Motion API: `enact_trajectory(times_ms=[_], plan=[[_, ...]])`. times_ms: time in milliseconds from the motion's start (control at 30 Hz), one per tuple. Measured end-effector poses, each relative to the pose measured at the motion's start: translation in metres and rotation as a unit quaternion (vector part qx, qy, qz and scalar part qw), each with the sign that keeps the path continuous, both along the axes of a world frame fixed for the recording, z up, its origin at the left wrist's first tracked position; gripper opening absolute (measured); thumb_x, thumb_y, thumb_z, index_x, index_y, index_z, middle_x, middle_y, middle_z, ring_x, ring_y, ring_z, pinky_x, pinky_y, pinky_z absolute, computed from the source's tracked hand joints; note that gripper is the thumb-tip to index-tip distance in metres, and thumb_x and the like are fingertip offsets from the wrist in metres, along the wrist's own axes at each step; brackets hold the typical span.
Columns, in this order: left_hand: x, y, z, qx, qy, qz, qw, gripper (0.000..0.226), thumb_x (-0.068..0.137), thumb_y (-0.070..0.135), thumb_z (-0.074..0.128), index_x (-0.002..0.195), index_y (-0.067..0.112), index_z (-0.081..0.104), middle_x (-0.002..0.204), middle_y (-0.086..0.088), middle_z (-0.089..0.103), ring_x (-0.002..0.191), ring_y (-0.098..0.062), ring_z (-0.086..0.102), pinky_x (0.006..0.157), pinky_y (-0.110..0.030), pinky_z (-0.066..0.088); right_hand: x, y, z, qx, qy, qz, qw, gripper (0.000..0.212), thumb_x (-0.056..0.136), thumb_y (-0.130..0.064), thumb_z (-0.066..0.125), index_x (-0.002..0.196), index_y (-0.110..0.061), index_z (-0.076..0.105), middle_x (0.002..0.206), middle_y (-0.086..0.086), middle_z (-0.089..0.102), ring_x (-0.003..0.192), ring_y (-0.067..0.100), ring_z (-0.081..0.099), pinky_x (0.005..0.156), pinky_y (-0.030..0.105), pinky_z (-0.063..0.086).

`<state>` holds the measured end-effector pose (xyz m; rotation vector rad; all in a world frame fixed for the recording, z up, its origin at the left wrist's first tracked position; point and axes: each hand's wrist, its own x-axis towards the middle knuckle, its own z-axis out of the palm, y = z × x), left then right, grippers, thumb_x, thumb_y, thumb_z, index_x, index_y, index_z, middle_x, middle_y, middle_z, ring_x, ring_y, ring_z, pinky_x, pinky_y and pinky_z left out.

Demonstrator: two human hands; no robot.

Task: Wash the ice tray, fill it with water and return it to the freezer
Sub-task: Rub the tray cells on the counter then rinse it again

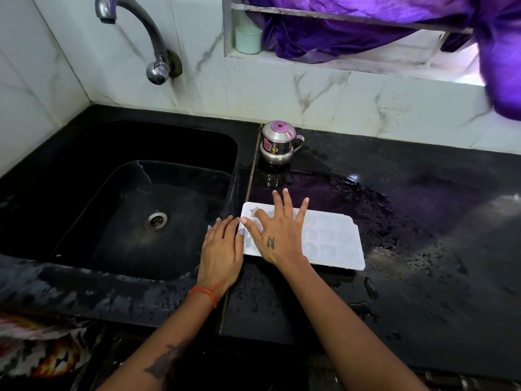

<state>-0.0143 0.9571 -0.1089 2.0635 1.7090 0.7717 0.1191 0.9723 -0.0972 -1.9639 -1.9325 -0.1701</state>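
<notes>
A white ice tray point(332, 241) lies flat on the wet black counter just right of the sink. My right hand point(277, 232) lies spread over the tray's left half, fingers straight and splayed, covering several of its moulds. My left hand point(221, 252) rests flat on the counter strip between sink and tray, fingers straight, its fingertips touching the tray's left edge. Whether the moulds hold water I cannot tell.
The black sink point(84, 153) lies to the left with a steel drain point(155, 220). Its tap point(132, 32) curves from the tiled wall, with no water running. A small steel lidded pot point(277, 143) stands behind the tray. Puddles cover the counter point(423, 235). Purple cloth point(394, 21) hangs at the window.
</notes>
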Motion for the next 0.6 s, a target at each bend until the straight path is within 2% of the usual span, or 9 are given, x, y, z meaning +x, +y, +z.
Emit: enact_trajectory(times_ms=[100, 233, 400, 600], plan=[[-0.0006, 0.0001, -0.0011, -0.001, 0.000, 0.001, 1.000, 0.071, 0.089, 0.048, 0.010, 0.135, 0.009, 0.048, 0.142, -0.009, 0.047, 0.138, -0.025, 0.033, 0.114, -0.029, 0.011, 0.0001, -0.0004, -0.0008, 0.014, -0.013, -0.006, 1.000, 0.073, 0.093, -0.063, 0.008, 0.103, -0.028, 0.072, 0.137, 0.021, 0.050, 0.138, 0.036, 0.032, 0.108, 0.070, 0.009], [-0.0006, 0.0000, -0.0018, -0.003, -0.003, 0.000, 1.000, 0.070, 0.089, 0.048, 0.010, 0.134, 0.010, 0.048, 0.142, -0.009, 0.047, 0.138, -0.024, 0.033, 0.115, -0.032, 0.013, -0.0001, 0.0005, -0.0032, 0.018, -0.011, -0.001, 1.000, 0.062, 0.093, -0.061, 0.020, 0.104, -0.027, 0.071, 0.137, 0.019, 0.051, 0.139, 0.035, 0.032, 0.108, 0.069, 0.011], [-0.0005, 0.0002, -0.0015, -0.003, -0.005, -0.002, 1.000, 0.071, 0.088, 0.048, 0.010, 0.135, 0.010, 0.048, 0.142, -0.009, 0.047, 0.138, -0.024, 0.034, 0.116, -0.032, 0.013, 0.0014, 0.0023, -0.0025, -0.023, 0.041, 0.029, 0.998, 0.083, 0.088, -0.067, 0.001, 0.111, -0.025, 0.068, 0.148, 0.010, 0.040, 0.145, 0.029, 0.015, 0.113, 0.061, -0.004], [-0.0005, 0.0003, -0.0011, -0.008, -0.009, -0.001, 1.000, 0.072, 0.088, 0.050, 0.009, 0.135, 0.011, 0.048, 0.142, -0.008, 0.047, 0.138, -0.023, 0.033, 0.116, -0.033, 0.014, 0.0018, 0.0015, 0.0028, -0.055, 0.040, 0.033, 0.997, 0.081, 0.085, -0.067, 0.001, 0.119, -0.028, 0.063, 0.151, 0.010, 0.033, 0.147, 0.027, 0.008, 0.112, 0.059, -0.010]])
